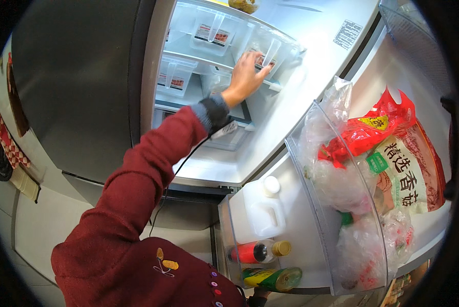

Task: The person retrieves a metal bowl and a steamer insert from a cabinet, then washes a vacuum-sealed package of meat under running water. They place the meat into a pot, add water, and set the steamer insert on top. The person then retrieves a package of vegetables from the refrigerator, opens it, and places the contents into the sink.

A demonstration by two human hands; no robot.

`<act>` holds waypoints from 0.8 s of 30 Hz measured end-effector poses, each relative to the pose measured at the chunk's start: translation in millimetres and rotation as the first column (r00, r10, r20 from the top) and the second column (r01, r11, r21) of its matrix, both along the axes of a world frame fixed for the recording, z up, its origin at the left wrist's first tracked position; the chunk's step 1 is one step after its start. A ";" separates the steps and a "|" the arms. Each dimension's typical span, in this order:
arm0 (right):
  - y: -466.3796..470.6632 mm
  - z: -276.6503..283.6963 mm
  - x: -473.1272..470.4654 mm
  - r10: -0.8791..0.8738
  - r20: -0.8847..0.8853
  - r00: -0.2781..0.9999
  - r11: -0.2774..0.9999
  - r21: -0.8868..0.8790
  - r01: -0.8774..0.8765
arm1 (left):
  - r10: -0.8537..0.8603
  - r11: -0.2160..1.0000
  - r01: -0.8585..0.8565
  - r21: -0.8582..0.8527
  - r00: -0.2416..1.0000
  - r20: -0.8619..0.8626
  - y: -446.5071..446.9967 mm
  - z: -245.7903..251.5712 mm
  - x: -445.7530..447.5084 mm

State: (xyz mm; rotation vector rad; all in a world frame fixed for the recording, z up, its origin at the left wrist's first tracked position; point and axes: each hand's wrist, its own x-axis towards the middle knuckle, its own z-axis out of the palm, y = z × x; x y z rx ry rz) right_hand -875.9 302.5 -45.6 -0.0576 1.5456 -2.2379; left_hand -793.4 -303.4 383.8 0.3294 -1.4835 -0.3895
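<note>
My left hand (248, 76), in a maroon sleeve with a dark band at the wrist, reaches into the lit refrigerator. Its thumb and fingers are spread at the front of a clear plastic storage bin (281, 63), close to the upright handle (271, 52). Whether the fingertips touch the bin cannot be made out. That bin stands at the right end of a shelf, beside a similar clear bin (210, 36) with a printed label. Only a small part of my right hand (261, 293) shows, at the bottom edge behind the lower door shelf; what it holds is hidden.
The open door on the right carries a white plastic jug (262, 211), a bottle with a gold cap (268, 250), a green and yellow bottle (271, 278) and a mushroom package (410, 172). A closed dark door (76, 76) stands left. A black cable (179, 167) hangs by my sleeve.
</note>
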 end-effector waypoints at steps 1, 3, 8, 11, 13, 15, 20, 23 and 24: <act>0.9 -1.0 0.8 -0.002 0.000 1.000 1.000 -0.006 0.002 | 0.001 0.999 -0.002 0.039 1.000 0.010 -6.5 16.4 -7.1; 0.9 -2.5 0.9 -0.001 0.004 1.000 1.000 -0.019 0.001 | -0.183 0.961 0.139 0.240 0.967 0.175 -22.0 48.2 -16.7; 0.9 -5.2 2.2 -0.002 0.012 1.000 0.999 -0.035 0.003 | -0.624 0.584 0.544 0.602 0.776 -0.095 -29.4 80.8 -30.5; 0.5 -5.9 4.0 0.002 0.017 1.000 0.999 -0.046 -0.001 | -0.623 0.591 0.538 0.602 0.778 -0.083 -23.5 78.4 -23.3; -0.4 -6.4 3.9 0.005 0.017 1.000 0.999 -0.054 -0.004 | -0.499 0.727 0.457 0.512 0.864 -0.062 -17.0 77.5 -18.4; -0.7 -6.6 2.8 0.009 0.017 1.000 0.998 -0.057 -0.008 | -0.342 0.820 0.388 0.421 0.922 -0.183 -7.8 73.3 -14.9; -1.4 -6.8 -3.4 0.021 0.021 1.000 0.998 -0.061 -0.020 | -0.232 0.916 0.265 0.302 0.962 -0.142 8.0 69.0 -1.7; -0.5 -6.9 -6.6 0.033 0.019 0.999 0.998 -0.061 -0.032 | -0.280 0.905 0.320 0.281 0.944 -0.174 21.1 64.1 0.1; -0.5 -6.7 -8.1 0.038 0.017 0.999 0.998 -0.059 -0.037 | -0.249 0.925 0.295 0.238 0.947 -0.205 28.0 62.5 -2.2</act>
